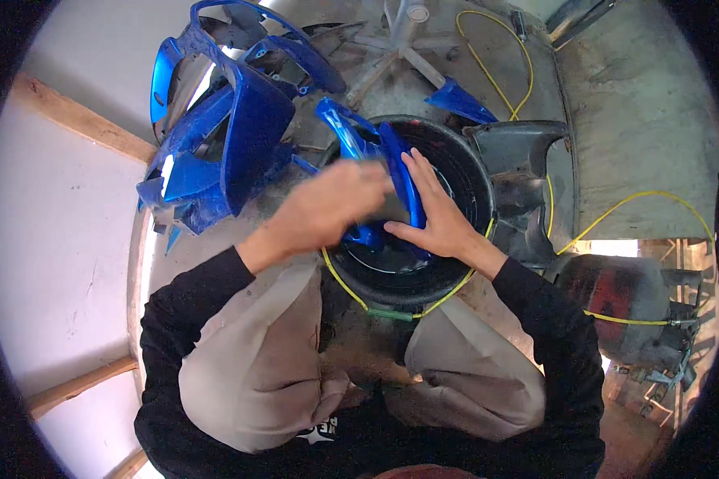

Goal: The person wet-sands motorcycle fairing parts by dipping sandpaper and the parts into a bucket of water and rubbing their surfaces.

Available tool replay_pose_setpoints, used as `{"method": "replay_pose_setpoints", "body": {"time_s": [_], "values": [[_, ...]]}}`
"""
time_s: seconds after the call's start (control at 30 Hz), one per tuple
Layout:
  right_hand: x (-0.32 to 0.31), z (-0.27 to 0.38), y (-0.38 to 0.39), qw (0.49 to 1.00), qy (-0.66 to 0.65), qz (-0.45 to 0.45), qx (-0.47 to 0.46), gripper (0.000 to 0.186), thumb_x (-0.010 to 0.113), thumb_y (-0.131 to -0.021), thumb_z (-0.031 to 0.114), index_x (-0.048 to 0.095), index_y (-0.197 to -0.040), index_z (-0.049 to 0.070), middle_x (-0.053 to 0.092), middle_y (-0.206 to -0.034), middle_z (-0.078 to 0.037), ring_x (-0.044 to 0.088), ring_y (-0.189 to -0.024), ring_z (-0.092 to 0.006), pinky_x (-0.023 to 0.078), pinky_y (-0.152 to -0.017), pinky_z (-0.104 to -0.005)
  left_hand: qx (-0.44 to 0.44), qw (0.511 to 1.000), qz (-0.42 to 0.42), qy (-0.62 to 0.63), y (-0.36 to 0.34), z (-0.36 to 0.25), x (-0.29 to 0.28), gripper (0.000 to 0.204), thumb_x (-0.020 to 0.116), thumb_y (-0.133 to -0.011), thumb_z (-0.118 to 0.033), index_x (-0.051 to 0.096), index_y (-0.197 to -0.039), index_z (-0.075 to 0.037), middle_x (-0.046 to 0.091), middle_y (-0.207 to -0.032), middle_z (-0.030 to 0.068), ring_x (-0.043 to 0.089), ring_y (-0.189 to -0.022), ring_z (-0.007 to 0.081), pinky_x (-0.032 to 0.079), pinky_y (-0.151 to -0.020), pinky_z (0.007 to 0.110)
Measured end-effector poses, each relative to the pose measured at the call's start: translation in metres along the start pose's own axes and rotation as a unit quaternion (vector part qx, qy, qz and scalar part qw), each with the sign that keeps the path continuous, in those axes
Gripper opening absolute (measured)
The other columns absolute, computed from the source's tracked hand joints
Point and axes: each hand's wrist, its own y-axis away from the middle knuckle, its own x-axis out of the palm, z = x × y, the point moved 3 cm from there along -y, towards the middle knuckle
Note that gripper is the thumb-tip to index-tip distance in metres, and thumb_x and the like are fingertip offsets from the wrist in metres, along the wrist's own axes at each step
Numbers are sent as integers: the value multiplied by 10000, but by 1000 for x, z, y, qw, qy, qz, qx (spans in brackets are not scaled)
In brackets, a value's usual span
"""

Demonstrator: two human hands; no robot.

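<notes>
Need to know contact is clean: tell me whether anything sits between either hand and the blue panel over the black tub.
Nothing visible does. The right hand lies flat on the blue panel above the black tub; the left hand, blurred, covers its near side directly.

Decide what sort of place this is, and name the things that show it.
Probably a vehicle body repair or paint workshop: glossy blue plastic body panels piled on a dusty concrete floor, a yellow hose trailing across it, and a black round tub.

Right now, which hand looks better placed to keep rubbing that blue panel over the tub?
Probably the left hand: blurred, it lies across the blue panel; the right hand rests flat, bracing it.
</notes>
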Motion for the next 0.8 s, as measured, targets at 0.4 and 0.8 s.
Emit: {"method": "replay_pose_setpoints", "body": {"time_s": [0.4,0.8], "values": [[1,5,1,1000,-5,-3,8,1175,859,-844,501,194,-1707,60,158,-1738,-347,186,-1598,-565,233,-1309,-567,1,999,3,-41,-4,2,-3,370,622,-901,14,708,-1256,-45,700,-1395,129,635,-1364,314,490,-1166,474],[1,10,-1,1000,-6,-6,6,1187,851,-846,512,181,-1710,50,156,-1734,-359,185,-1602,-556,237,-1307,-563,16,999,-18,-23,-5,0,-3,393,659,-873,-2,689,-1264,2,707,-1388,155,650,-1340,357,505,-1142,522]]}}
